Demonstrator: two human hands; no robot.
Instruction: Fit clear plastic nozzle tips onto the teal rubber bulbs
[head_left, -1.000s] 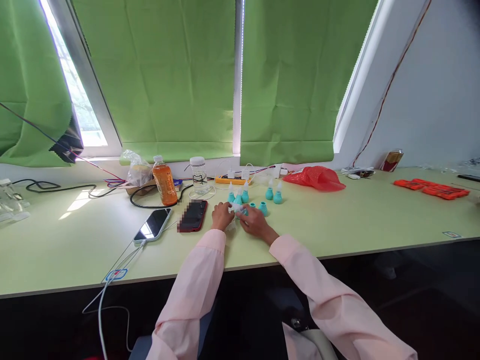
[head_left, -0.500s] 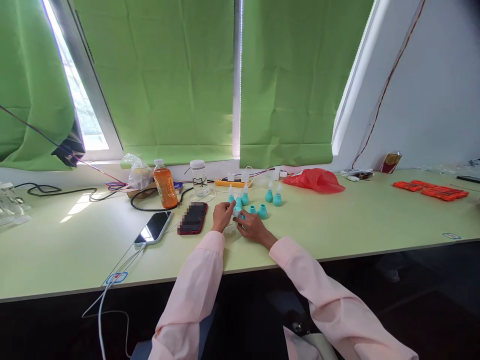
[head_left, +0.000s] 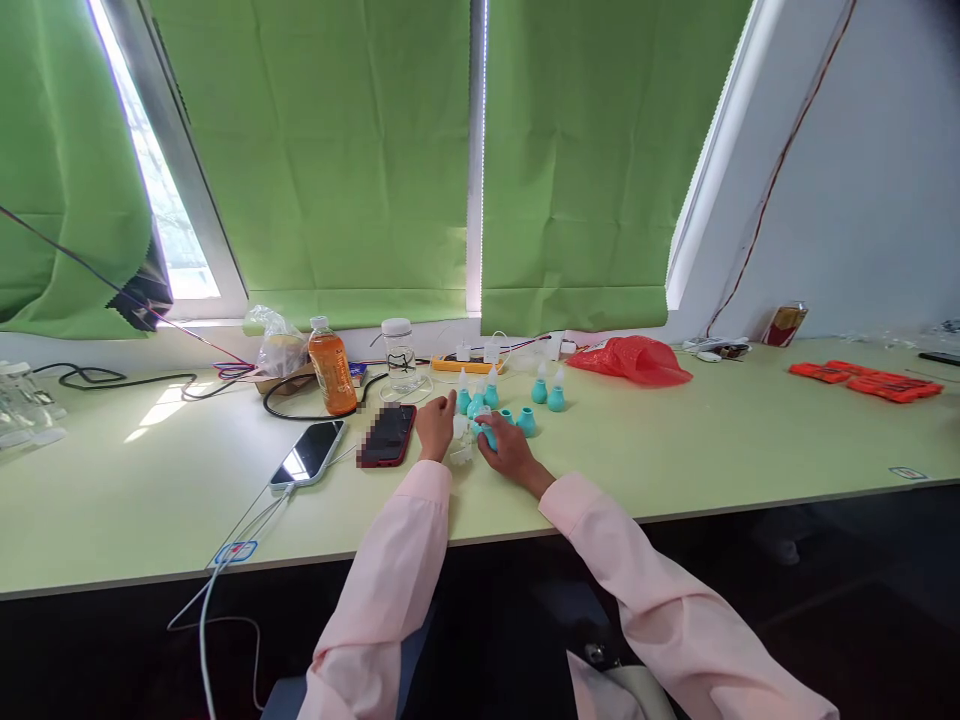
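Observation:
Several small teal bulbs with clear tips (head_left: 547, 390) stand on the pale green table (head_left: 675, 450) in front of me. My right hand (head_left: 510, 447) is closed round one teal bulb (head_left: 489, 434), low on the table. My left hand (head_left: 436, 425) sits just left of it, fingers curled, its fingertips by a small clear tip (head_left: 459, 428); whether it grips the tip is unclear. More loose clear parts (head_left: 461, 457) lie between my hands. Both sleeves are pale pink.
A red phone (head_left: 386, 436) and a white phone (head_left: 307, 452) on a cable lie to the left. An orange drink bottle (head_left: 331, 366), a clear jar (head_left: 397, 354), a yellow power strip (head_left: 465, 364) and a red plastic bag (head_left: 634, 358) line the back. Orange items (head_left: 866, 380) lie far right.
My left hand has drawn slightly left and up, away from my right. The right hand has stayed on the teal bulb and edged a little toward the standing bulbs.

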